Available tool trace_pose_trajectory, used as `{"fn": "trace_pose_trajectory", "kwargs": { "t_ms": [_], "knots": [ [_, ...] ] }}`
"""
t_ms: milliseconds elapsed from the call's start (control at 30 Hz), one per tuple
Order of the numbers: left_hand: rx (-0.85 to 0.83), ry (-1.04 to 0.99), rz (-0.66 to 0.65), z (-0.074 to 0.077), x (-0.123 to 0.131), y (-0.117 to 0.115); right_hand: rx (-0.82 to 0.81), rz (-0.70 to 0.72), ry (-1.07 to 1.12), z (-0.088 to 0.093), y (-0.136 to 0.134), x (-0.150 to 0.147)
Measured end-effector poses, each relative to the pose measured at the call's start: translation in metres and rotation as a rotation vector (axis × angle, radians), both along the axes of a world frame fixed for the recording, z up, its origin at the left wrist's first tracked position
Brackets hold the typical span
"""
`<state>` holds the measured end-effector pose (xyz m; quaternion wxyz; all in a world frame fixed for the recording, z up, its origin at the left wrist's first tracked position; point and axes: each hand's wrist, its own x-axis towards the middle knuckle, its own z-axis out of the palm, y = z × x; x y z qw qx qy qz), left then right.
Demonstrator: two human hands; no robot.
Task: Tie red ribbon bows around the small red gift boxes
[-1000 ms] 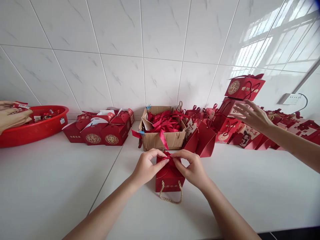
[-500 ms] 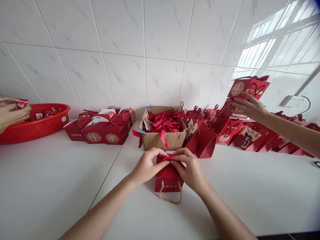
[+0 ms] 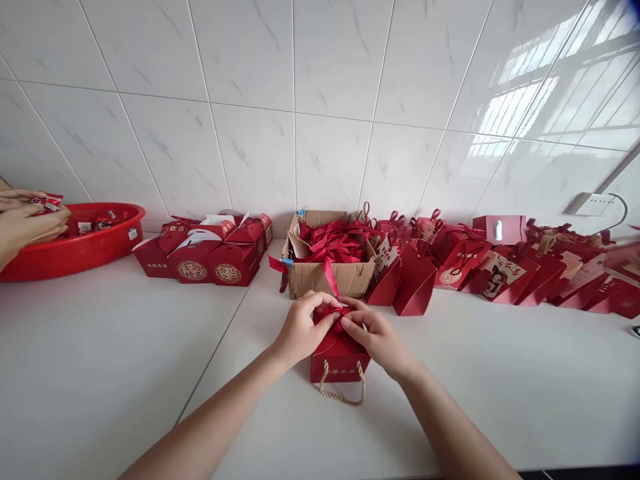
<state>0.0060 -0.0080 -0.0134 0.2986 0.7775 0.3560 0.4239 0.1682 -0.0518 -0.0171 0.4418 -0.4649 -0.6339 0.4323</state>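
Note:
In front of me a red gift box [image 3: 340,365] with a twisted gold rope handle [image 3: 343,399] stands on the counter. Over its top, my left hand [image 3: 304,328] pinches a red ribbon [image 3: 339,321] between thumb and fingers. My right hand [image 3: 381,339] grips the same ribbon from the other side, its fingers bent round it. The fingertips partly hide the ribbon. Just behind the box is a cardboard box [image 3: 330,280] full of red ribbons [image 3: 333,241], one strip hanging over its front wall.
Several red gift boxes [image 3: 235,257] stand to the left. Many red bags and boxes [image 3: 510,275] line the wall on the right. A person's hands [image 3: 30,220] hold a small packet above a red basin [image 3: 100,250]. A power socket [image 3: 590,203] is near the wall.
The other person's arm on the right has gone, along with the bow-topped box it touched. My fingers have shifted slightly on the ribbon, the right ones curling more.

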Motion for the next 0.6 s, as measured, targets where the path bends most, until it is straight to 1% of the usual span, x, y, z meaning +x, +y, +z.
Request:
{"fn": "trace_pose_trajectory", "kwargs": {
  "t_ms": [67,167,233,300,333,467,600],
  "knots": [
    [-0.039,-0.050,-0.016,0.000,0.000,0.000,-0.024,-0.015,0.049,0.000,0.000,-0.001],
    [0.036,-0.029,0.013,0.005,-0.005,-0.001,-0.024,-0.028,0.077,-0.001,0.000,-0.002],
    [0.042,0.054,-0.045,0.009,-0.011,-0.002,-0.023,-0.016,0.081,-0.002,0.001,-0.002],
    [-0.003,0.130,-0.126,0.013,-0.015,-0.003,-0.018,-0.005,0.088,-0.002,0.001,0.000],
    [-0.025,0.147,-0.140,0.014,-0.017,-0.003,-0.016,-0.003,0.090,-0.002,0.000,0.000],
    [-0.069,0.132,-0.072,0.013,-0.018,-0.002,-0.022,0.000,0.070,0.001,-0.001,0.003],
    [-0.075,0.136,-0.054,0.011,-0.017,0.000,-0.030,-0.008,0.032,0.006,-0.002,0.007]
  ]
}}
